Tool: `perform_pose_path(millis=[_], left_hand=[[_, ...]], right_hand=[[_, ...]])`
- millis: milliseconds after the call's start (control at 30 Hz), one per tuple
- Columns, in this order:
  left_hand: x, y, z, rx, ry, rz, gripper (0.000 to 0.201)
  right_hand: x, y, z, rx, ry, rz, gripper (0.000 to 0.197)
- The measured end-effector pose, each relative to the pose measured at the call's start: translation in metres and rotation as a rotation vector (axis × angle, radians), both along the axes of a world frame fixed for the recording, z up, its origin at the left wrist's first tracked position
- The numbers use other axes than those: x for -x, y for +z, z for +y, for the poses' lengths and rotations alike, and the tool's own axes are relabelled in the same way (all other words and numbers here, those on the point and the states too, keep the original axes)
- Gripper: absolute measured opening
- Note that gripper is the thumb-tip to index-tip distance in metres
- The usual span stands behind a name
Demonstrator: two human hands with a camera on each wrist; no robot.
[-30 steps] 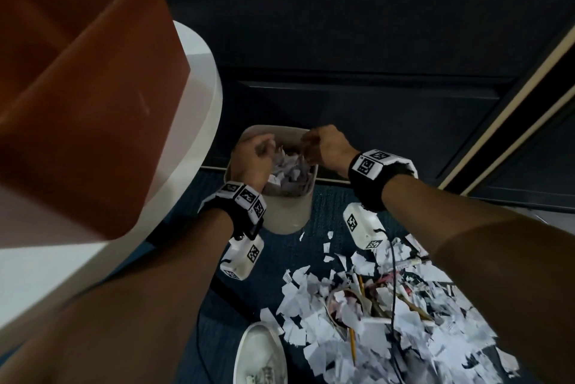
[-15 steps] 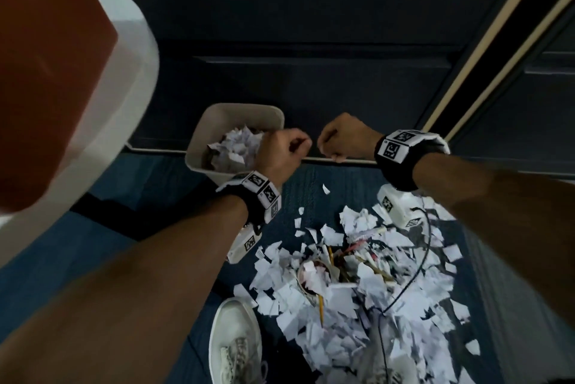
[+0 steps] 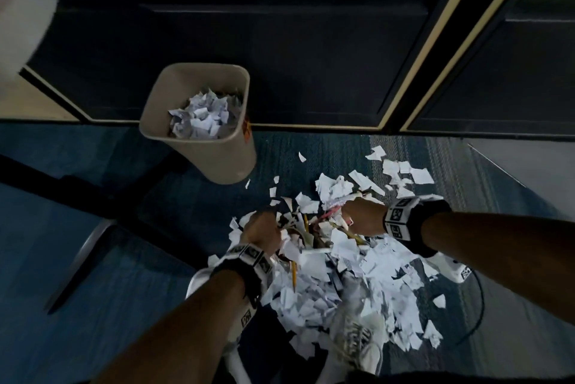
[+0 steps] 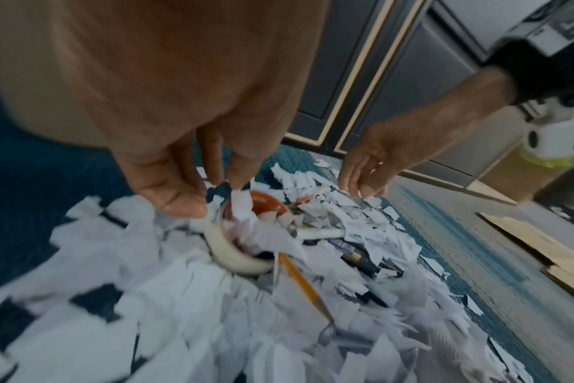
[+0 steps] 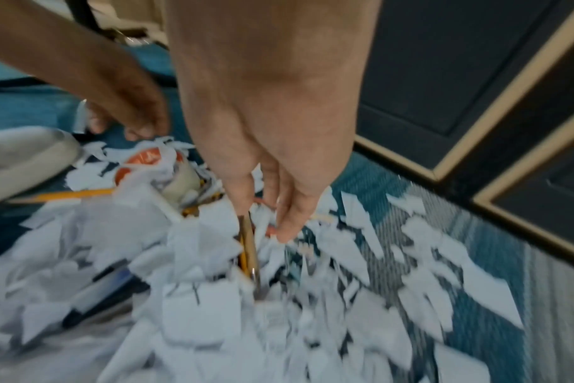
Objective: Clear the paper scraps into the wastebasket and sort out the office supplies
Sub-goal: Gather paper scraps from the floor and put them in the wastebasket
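Observation:
A beige wastebasket stands on the blue carpet, part filled with white scraps. In front of it lies a heap of paper scraps mixed with supplies: a yellow pencil, a tape roll with an orange core, and a dark pen. My left hand reaches down over the tape roll, fingers straight, fingertips touching a scrap. My right hand points down into the heap's far side beside another pencil, fingers straight and holding nothing.
Dark cabinet doors with pale trim run behind the basket. My white shoes stand at the heap's near edge. A black marker lies among the scraps. Flat cardboard lies to the right, and a black cable loops there.
Both hands have left the wastebasket and come down onto the scrap heap. The curled hands have opened. The head view has swung from the basket toward the pile.

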State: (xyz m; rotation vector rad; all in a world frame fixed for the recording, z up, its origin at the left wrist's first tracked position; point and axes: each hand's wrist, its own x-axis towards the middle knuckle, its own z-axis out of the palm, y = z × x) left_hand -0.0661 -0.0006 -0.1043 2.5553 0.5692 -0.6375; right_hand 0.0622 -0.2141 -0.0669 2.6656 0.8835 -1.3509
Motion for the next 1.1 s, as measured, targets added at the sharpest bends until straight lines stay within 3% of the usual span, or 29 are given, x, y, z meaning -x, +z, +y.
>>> perform_pose_path(millis=[133, 267, 333, 533, 667, 767, 867, 967, 1100], left_hand=[[0.021, -0.028, -0.001, 0.075, 0.149, 0.035, 0.031], [0.023, -0.04, -0.009, 0.127, 0.242, 0.02, 0.028], [0.022, -0.041, -0.013, 0.113, 0.275, 0.019, 0.028], [0.026, -0.044, -0.017, 0.139, 0.294, 0.014, 0.028], [0.026, -0.041, -0.013, 0.092, 0.322, 0.075, 0.039], [0.023, -0.033, -0.008, 0.056, 0.249, 0.012, 0.044], [0.018, -0.012, -0.008, 0.022, 0.168, -0.14, 0.032], [0.007, 0.01, -0.013, 0.202, 0.15, -0.206, 0.028], [-0.008, 0.011, -0.02, 0.404, 0.112, -0.263, 0.027]], right_hand=[[0.005, -0.012, -0.009, 0.031, -0.035, 0.027, 0.04], [0.018, -0.031, -0.014, 0.023, -0.015, 0.017, 0.022], [0.024, -0.037, -0.017, -0.013, -0.053, 0.026, 0.026], [0.024, -0.038, -0.014, 0.034, -0.096, 0.073, 0.026], [0.003, -0.031, -0.014, 0.017, -0.194, 0.097, 0.026], [-0.014, -0.025, -0.016, -0.051, -0.262, 0.147, 0.02], [-0.022, -0.022, -0.014, -0.13, -0.341, 0.236, 0.018], [-0.022, -0.02, -0.004, -0.166, -0.374, 0.265, 0.022], [-0.017, -0.013, 0.011, -0.194, -0.271, 0.187, 0.022]])
